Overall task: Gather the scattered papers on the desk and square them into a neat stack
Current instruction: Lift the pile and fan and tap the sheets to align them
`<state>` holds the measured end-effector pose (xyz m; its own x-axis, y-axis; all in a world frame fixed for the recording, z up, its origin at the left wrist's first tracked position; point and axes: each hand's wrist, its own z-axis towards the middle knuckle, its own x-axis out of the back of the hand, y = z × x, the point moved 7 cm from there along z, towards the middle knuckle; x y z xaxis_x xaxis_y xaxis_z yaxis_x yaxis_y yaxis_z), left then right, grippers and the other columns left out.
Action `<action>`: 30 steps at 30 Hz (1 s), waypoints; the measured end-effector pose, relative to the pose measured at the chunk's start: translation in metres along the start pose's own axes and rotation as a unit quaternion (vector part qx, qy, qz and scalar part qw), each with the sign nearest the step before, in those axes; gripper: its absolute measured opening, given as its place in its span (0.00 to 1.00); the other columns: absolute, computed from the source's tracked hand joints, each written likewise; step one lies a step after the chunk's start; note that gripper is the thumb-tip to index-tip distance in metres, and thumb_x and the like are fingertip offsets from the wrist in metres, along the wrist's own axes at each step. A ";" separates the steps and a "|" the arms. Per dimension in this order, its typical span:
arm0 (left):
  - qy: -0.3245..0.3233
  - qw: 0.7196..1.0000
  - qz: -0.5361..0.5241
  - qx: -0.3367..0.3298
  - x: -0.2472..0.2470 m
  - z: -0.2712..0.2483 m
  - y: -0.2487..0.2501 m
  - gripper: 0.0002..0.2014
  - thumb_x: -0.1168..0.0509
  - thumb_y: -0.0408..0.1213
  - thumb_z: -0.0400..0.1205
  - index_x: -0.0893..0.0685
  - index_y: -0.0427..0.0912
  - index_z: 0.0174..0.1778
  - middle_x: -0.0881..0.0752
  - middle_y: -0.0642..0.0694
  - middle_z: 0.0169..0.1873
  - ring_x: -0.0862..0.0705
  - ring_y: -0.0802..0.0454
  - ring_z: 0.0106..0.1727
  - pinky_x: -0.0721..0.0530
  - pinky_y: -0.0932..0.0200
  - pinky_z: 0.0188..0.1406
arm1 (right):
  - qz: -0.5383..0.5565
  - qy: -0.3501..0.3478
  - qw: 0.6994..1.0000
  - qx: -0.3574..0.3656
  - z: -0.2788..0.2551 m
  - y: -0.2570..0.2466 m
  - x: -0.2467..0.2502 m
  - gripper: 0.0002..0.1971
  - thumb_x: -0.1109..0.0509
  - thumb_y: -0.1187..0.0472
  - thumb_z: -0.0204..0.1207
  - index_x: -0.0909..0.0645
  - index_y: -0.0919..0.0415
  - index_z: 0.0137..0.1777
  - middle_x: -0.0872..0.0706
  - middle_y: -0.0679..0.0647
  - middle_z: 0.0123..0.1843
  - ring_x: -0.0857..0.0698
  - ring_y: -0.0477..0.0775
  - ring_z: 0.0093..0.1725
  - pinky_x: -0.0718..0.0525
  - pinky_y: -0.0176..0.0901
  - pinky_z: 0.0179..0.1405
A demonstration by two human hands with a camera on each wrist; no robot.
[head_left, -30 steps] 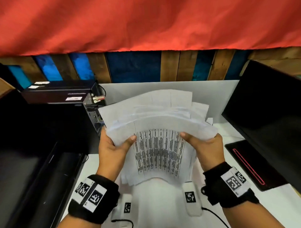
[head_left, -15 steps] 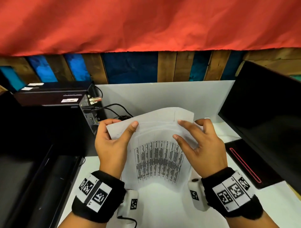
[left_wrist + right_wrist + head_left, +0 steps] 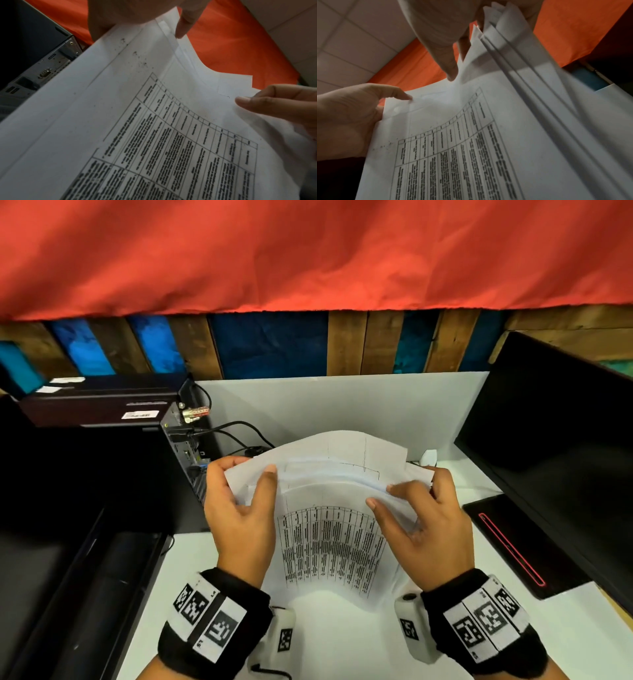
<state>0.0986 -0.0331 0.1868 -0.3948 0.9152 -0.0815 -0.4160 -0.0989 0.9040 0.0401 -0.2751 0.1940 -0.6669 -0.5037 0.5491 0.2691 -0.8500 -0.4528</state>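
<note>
Left hand [image 3: 239,518]: thumb over the front and fingers behind, pinching the sheaf's 9 o'clock edge.
Right hand [image 3: 424,525]: fingers curled round the 3 o'clock edge (sheets splay there).
Papers [image 3: 329,529]: held upright, bottom edge on the white desk [image 3: 342,645].
Handling: light, limp, slippery; probably best held loosely by both side edges and tapped down.
Surroundings: computer case [image 3: 181,446] at 10 o'clock, monitor [image 3: 548,440] at 2.

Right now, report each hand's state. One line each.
Left hand: grips the left edge of the papers, thumb on top.
Right hand: holds the papers' right edge, fingers curled behind, thumb in front.
</note>
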 end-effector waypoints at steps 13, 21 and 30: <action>0.015 0.999 0.038 -0.013 0.004 -0.003 -0.001 0.20 0.35 0.29 0.71 0.26 0.55 0.55 0.19 0.53 0.48 0.16 0.51 0.49 0.17 0.57 0.50 | 0.016 -0.002 0.999 0.029 0.004 -0.013 0.008 0.34 0.31 0.40 0.75 0.40 0.35 0.79 0.13 0.57 0.47 0.13 0.57 0.36 0.12 0.47 0.33; 0.010 1.000 0.005 -0.016 0.006 -0.006 0.004 0.14 0.28 0.50 0.77 0.19 0.42 0.44 0.15 0.61 0.36 0.17 0.69 0.38 0.23 0.79 0.39 | 0.047 0.020 0.999 0.009 0.003 -0.013 0.013 0.29 0.31 0.43 0.74 0.30 0.47 0.74 0.19 0.53 0.53 0.15 0.49 0.41 0.13 0.39 0.30; 0.017 0.999 0.025 0.011 0.008 0.001 -0.009 0.10 0.32 0.38 0.79 0.18 0.36 0.36 0.20 0.53 0.30 0.23 0.63 0.33 0.23 0.69 0.38 | 0.000 -0.012 1.000 -0.019 0.004 -0.008 0.009 0.25 0.32 0.33 0.69 0.15 0.55 0.50 0.22 0.49 0.52 0.16 0.49 0.33 0.15 0.42 0.23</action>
<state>0.1002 -0.0245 0.1784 -0.4432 0.8950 -0.0493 -0.3768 -0.1362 0.9162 0.0351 -0.2738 0.2053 -0.6493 -0.5085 0.5655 0.2433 -0.8434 -0.4790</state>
